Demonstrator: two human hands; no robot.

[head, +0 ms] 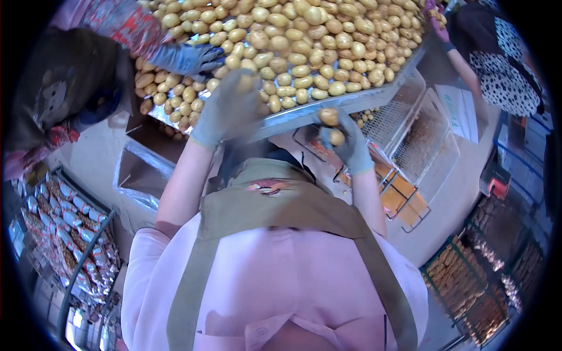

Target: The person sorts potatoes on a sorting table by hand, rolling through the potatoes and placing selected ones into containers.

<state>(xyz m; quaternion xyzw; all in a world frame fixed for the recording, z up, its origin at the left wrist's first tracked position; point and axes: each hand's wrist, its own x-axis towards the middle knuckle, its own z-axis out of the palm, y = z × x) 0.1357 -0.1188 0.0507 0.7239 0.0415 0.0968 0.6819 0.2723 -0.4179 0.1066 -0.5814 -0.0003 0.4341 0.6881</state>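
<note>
Many yellow potatoes [303, 57] are heaped on a metal sorting table [325, 109] before me. My left hand [230, 109], in a grey work glove, is over the table's near edge and badly blurred. A potato shows near its fingertips, but whether the hand holds it is unclear. Past the table's edge, my right hand [356, 147], also gloved, grips two potatoes, an upper one [328, 116] and a lower one [336, 137]. Below this hand are red-and-orange bags or packaging [397, 193] in a wire frame.
A co-worker's blue-gloved hand [189, 59] rests among the potatoes at left. At far right, another person's pink-gloved hand [435, 24] holds something. Clear plastic crates [428, 136] stand right of the table. An open plastic-lined box [142, 169] and a rack of bagged goods [70, 232] are at left.
</note>
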